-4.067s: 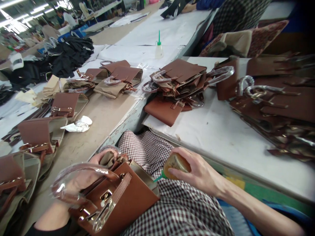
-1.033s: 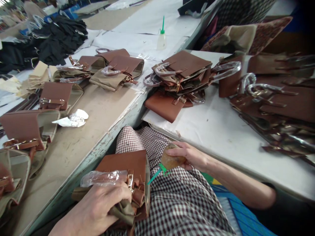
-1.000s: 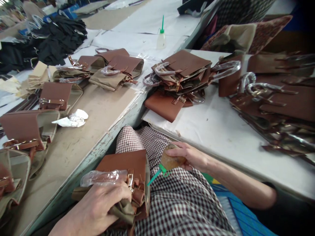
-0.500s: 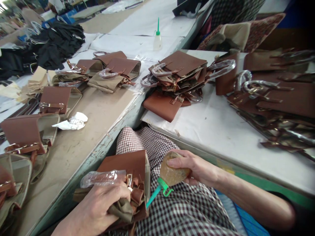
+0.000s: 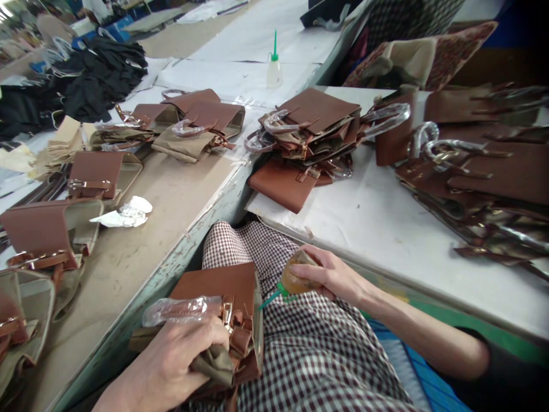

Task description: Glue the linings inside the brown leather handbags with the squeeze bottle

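A brown leather handbag (image 5: 218,286) lies on my lap over checked fabric, its plastic-wrapped handle (image 5: 180,309) at the left. My left hand (image 5: 171,360) grips the bag's olive lining and straps at its open top. My right hand (image 5: 330,277) is closed round a small amber glue bottle (image 5: 295,277) with a green nozzle. The nozzle tip points at the bag's upper right edge, just short of it.
A pile of brown handbags (image 5: 309,137) sits on the white table (image 5: 386,229) ahead, with more at the right (image 5: 480,171). On the tan bench (image 5: 171,200) at the left are further bags, a crumpled white paper (image 5: 124,213) and black goods. A clear bottle (image 5: 273,66) stands far back.
My right hand has lifted the glue bottle up and away from the bag's lower edge, back beside its upper corner. My left hand keeps its grip on the bag.
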A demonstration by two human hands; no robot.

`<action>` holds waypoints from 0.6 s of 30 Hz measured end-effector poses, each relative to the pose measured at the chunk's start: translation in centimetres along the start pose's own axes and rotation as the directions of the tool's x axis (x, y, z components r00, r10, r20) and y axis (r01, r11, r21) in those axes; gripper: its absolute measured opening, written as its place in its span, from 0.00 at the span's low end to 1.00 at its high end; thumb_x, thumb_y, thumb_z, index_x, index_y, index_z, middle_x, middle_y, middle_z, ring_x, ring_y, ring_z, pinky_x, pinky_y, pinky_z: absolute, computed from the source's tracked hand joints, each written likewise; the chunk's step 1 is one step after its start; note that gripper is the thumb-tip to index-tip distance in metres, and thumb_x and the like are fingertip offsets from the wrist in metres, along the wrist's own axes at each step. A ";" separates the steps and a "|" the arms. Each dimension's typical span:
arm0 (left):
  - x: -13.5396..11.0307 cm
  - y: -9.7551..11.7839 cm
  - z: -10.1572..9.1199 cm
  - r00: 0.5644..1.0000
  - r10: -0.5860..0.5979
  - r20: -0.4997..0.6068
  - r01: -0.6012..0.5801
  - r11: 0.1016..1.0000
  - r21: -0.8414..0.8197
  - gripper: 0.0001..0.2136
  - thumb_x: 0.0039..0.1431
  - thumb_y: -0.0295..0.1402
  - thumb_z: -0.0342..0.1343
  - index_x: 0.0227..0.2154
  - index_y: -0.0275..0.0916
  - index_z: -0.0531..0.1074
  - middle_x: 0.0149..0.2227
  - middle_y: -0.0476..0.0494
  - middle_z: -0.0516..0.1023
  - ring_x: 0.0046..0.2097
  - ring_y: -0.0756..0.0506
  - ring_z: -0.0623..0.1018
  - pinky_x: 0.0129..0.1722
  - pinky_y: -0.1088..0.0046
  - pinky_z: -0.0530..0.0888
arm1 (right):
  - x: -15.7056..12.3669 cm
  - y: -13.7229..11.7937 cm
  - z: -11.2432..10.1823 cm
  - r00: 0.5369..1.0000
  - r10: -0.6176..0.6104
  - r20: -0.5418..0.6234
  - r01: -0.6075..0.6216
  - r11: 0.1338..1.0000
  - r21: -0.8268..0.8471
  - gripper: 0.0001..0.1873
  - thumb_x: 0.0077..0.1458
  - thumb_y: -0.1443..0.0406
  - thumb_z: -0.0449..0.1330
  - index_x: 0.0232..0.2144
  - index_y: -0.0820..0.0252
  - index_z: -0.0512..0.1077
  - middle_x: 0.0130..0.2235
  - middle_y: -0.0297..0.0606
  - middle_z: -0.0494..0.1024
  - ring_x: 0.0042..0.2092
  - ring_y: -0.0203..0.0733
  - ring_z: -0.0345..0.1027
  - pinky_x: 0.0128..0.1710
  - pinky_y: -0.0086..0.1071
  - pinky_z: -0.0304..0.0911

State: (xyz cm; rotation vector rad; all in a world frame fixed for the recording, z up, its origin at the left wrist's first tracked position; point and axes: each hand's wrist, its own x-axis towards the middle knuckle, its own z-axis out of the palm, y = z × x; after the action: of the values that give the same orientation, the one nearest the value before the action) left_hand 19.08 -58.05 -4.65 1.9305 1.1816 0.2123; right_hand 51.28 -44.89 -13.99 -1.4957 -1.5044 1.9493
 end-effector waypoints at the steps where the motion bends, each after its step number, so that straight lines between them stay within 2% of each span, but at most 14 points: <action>1: 0.0 0.0 0.0 1.000 -0.002 -0.003 0.002 1.000 0.002 0.19 0.61 0.13 0.51 0.43 0.46 0.66 0.40 0.54 0.78 0.39 0.49 0.77 0.41 0.76 0.69 | 0.0 0.2 0.0 1.000 -0.021 -0.019 0.021 0.999 -0.027 0.20 0.56 0.48 0.65 0.38 0.56 0.69 0.26 0.29 0.70 0.23 0.36 0.60 0.19 0.30 0.54; 6: 0.0 -0.1 0.2 1.000 -0.018 -0.020 0.017 1.000 -0.009 0.18 0.61 0.14 0.52 0.43 0.47 0.67 0.40 0.55 0.77 0.39 0.50 0.76 0.40 0.76 0.68 | -0.2 1.3 -0.1 0.972 -0.204 -0.112 0.178 0.962 -0.210 0.19 0.61 0.49 0.64 0.44 0.56 0.72 0.34 0.35 0.78 0.34 0.47 0.69 0.34 0.38 0.64; 8: 0.0 -0.1 0.2 0.999 -0.019 -0.025 0.019 1.000 -0.010 0.17 0.62 0.15 0.51 0.43 0.47 0.67 0.39 0.55 0.76 0.39 0.50 0.75 0.39 0.76 0.68 | -0.5 1.5 -0.2 0.956 -0.271 -0.109 0.237 0.938 -0.253 0.19 0.62 0.50 0.64 0.47 0.55 0.72 0.38 0.36 0.80 0.38 0.49 0.71 0.40 0.40 0.64; 11: 0.2 0.1 0.0 0.999 -0.018 -0.043 0.018 1.000 0.005 0.17 0.62 0.16 0.53 0.43 0.48 0.67 0.38 0.56 0.76 0.38 0.50 0.75 0.39 0.77 0.68 | -0.8 1.4 -0.6 0.943 -0.324 -0.073 0.295 0.920 -0.259 0.18 0.60 0.52 0.66 0.47 0.54 0.73 0.39 0.35 0.80 0.39 0.49 0.71 0.41 0.40 0.64; 13: 0.2 0.1 -0.2 0.998 -0.014 -0.067 0.016 1.000 0.023 0.16 0.63 0.16 0.53 0.43 0.48 0.67 0.39 0.56 0.77 0.39 0.50 0.76 0.41 0.77 0.69 | -1.0 1.2 -1.0 0.963 -0.265 -0.053 0.257 0.958 -0.129 0.18 0.60 0.51 0.67 0.46 0.54 0.74 0.37 0.34 0.79 0.35 0.45 0.69 0.35 0.36 0.63; 15: 0.0 0.1 -0.6 0.993 -0.015 -0.120 0.021 0.999 0.051 0.16 0.62 0.16 0.53 0.42 0.48 0.67 0.39 0.56 0.78 0.40 0.50 0.77 0.42 0.77 0.69 | -1.2 1.0 -1.4 0.989 -0.142 -0.038 0.146 0.981 0.131 0.20 0.59 0.49 0.67 0.44 0.55 0.73 0.32 0.32 0.75 0.28 0.40 0.63 0.24 0.31 0.55; 16: -0.2 0.1 -0.9 0.987 -0.021 -0.158 0.032 0.997 0.067 0.16 0.61 0.16 0.52 0.42 0.48 0.67 0.40 0.56 0.78 0.41 0.50 0.78 0.43 0.77 0.70 | -1.3 1.0 -1.5 0.997 -0.074 -0.040 0.082 0.957 0.278 0.21 0.57 0.48 0.68 0.43 0.55 0.73 0.29 0.31 0.72 0.25 0.37 0.59 0.20 0.29 0.48; 18: -0.8 0.0 -1.5 0.965 -0.066 -0.255 0.094 0.990 0.102 0.16 0.58 0.17 0.53 0.41 0.48 0.68 0.41 0.56 0.80 0.42 0.49 0.79 0.45 0.76 0.71 | -1.5 1.0 -1.5 0.996 0.050 -0.070 -0.005 0.845 0.534 0.22 0.54 0.47 0.68 0.40 0.57 0.73 0.26 0.31 0.69 0.21 0.33 0.52 0.17 0.27 0.39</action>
State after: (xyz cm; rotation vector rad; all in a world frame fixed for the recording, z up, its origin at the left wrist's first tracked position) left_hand 17.83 -57.82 -3.51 1.9920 1.4633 0.3615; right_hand 53.55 -45.51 -13.94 -1.3217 -0.7989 2.0617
